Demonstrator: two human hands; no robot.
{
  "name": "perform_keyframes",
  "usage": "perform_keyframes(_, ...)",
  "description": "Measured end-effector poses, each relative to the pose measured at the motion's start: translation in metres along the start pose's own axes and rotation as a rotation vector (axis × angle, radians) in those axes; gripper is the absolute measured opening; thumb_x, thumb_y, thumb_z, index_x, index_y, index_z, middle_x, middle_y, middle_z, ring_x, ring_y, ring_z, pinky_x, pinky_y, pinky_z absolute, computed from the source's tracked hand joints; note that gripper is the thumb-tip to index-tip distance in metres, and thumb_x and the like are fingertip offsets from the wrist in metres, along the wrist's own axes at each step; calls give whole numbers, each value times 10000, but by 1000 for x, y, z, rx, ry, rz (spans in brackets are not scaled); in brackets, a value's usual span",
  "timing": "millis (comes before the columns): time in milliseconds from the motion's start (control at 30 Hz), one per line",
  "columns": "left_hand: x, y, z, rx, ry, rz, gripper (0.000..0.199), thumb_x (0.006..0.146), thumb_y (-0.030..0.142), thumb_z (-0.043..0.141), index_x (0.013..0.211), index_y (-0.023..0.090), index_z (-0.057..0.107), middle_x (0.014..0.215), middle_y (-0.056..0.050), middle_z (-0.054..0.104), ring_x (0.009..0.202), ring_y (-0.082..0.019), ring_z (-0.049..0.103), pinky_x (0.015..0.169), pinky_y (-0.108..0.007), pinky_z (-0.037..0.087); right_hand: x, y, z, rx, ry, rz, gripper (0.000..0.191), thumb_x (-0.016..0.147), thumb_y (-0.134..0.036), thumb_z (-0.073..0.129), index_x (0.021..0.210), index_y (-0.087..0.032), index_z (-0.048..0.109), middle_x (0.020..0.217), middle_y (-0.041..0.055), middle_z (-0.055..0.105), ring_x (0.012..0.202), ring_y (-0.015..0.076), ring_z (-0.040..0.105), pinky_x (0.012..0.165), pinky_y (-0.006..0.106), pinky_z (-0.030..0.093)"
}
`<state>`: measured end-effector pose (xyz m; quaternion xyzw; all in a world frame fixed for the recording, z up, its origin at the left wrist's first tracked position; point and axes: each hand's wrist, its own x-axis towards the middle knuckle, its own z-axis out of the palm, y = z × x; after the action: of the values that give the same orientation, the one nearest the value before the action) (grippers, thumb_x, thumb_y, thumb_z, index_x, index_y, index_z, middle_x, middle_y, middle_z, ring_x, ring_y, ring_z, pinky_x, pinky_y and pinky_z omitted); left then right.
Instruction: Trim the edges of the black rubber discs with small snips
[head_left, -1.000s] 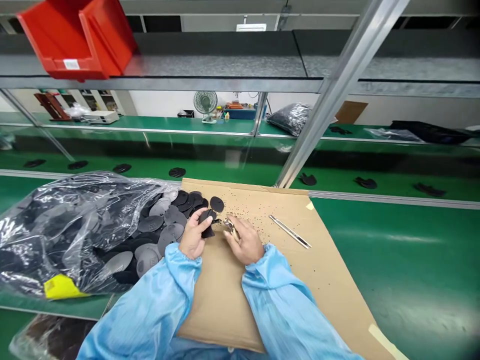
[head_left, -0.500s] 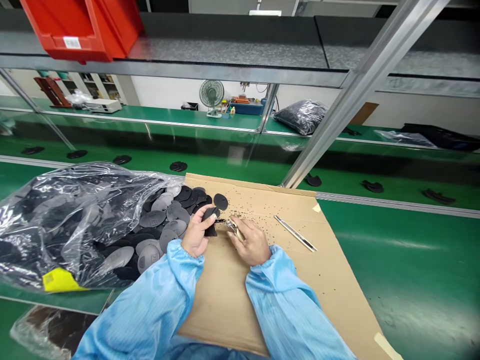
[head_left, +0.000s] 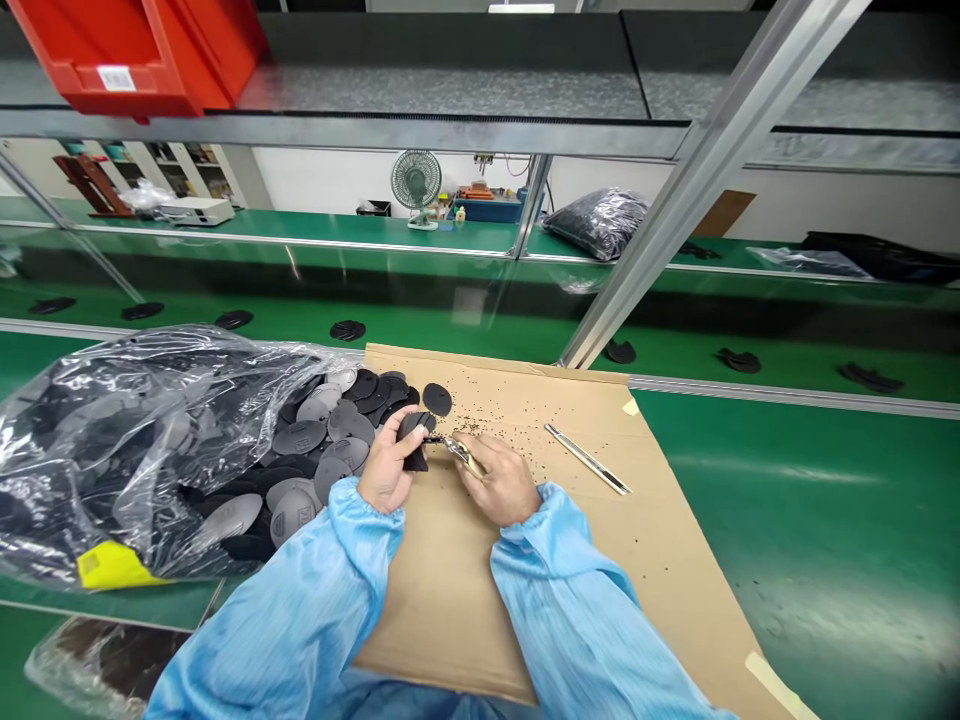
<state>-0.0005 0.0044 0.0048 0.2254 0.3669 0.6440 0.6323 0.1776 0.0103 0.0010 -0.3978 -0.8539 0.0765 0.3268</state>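
Between the thumb and fingers of my left hand (head_left: 386, 468) are black oval pads (head_left: 415, 445), held upright above the cardboard; how many I cannot tell. My right hand (head_left: 501, 478) is closed around pliers or nippers (head_left: 466, 455) with light-coloured handles. Their metal jaws reach the right edge of the held pads. Just beyond my left hand, one loose black oval disc (head_left: 437, 399) lies on the cardboard. To the left, a heap of black and grey oval discs (head_left: 349, 425) spills from a clear plastic bag (head_left: 150, 400).
Dark crumbs dot the cardboard sheet (head_left: 442, 610). A slim cutter knife (head_left: 587, 459) lies on its right part. More discs (head_left: 347, 330) sit in small groups along the green belt behind. A metal post (head_left: 720, 170) slants up at the right, and a red bin (head_left: 142, 60) stands on the shelf.
The whole view has shifted slightly. Both hands keep their hold, and the plier jaws remain at the edge of the pads.
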Motion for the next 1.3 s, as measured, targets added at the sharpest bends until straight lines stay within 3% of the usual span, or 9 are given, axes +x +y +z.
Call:
perform_keyframes(400, 2, -2, -2, 40, 15, 39, 551, 645, 239, 785, 1131, 206, 527, 826, -4, 604, 653, -94, 531, 541, -198, 411, 0, 1, -1, -95, -89, 62, 456, 766, -78, 486, 1181, -233, 596, 831, 42, 636, 771, 198, 582, 710, 277, 455)
perform_keyframes(700, -5, 2, 6, 63, -29, -3, 465, 620, 237, 798, 917, 188, 444, 815, 11, 589, 600, -134, 612, 555, -277, 495, -1, 3, 8, 236, 133, 260, 376, 807, -184, 532, 1173, -217, 613, 909, 42, 652, 837, 195, 613, 780, 302, 490)
perform_keyframes(833, -6, 3, 5, 96, -94, -13, 510, 614, 232, 816, 996, 197, 480, 795, 26, 583, 529, -86, 572, 455, -193, 429, -1, 6, 8, 237, 189, 326, 396, 796, -205, 539, 1187, -197, 602, 963, 63, 633, 879, 210, 601, 819, 338, 491)
perform_keyframes(967, 0, 3, 0, 20, -17, -53, 527, 619, 232, 817, 1075, 191, 557, 776, 23, 590, 464, -23, 477, 376, -129, 304, -2, 3, 7, 173, 188, 295, 406, 798, -199, 527, 1199, -186, 591, 964, 70, 616, 914, 220, 589, 845, 354, 486)
perform_keyframes(1100, 2, 2, -2, -72, -98, -110, 511, 654, 175, 793, 1125, 197, 597, 770, 17, 595, 516, -26, 475, 446, -130, 377, -2, -1, 8, 160, 180, 212, 390, 816, -207, 515, 1199, -193, 585, 980, 84, 614, 913, 230, 582, 842, 367, 486)
perform_keyframes(1200, 1, 1, -1, -87, -165, -141, 357, 660, 184, 794, 980, 149, 639, 789, -9, 608, 592, -60, 524, 526, -170, 447, -3, -5, 8, 148, 171, 128, 400, 822, -202, 513, 1218, -213, 566, 1004, 85, 615, 933, 233, 575, 863, 367, 475)
perform_keyframes(1300, 1, 1, -1, -101, -137, -185, 321, 663, 201, 795, 944, 171, 643, 821, -17, 618, 648, -99, 562, 507, -190, 449, -3, -9, 7, 92, 108, 39, 420, 812, -192, 525, 1232, -193, 552, 992, 84, 613, 927, 233, 567, 855, 366, 465)
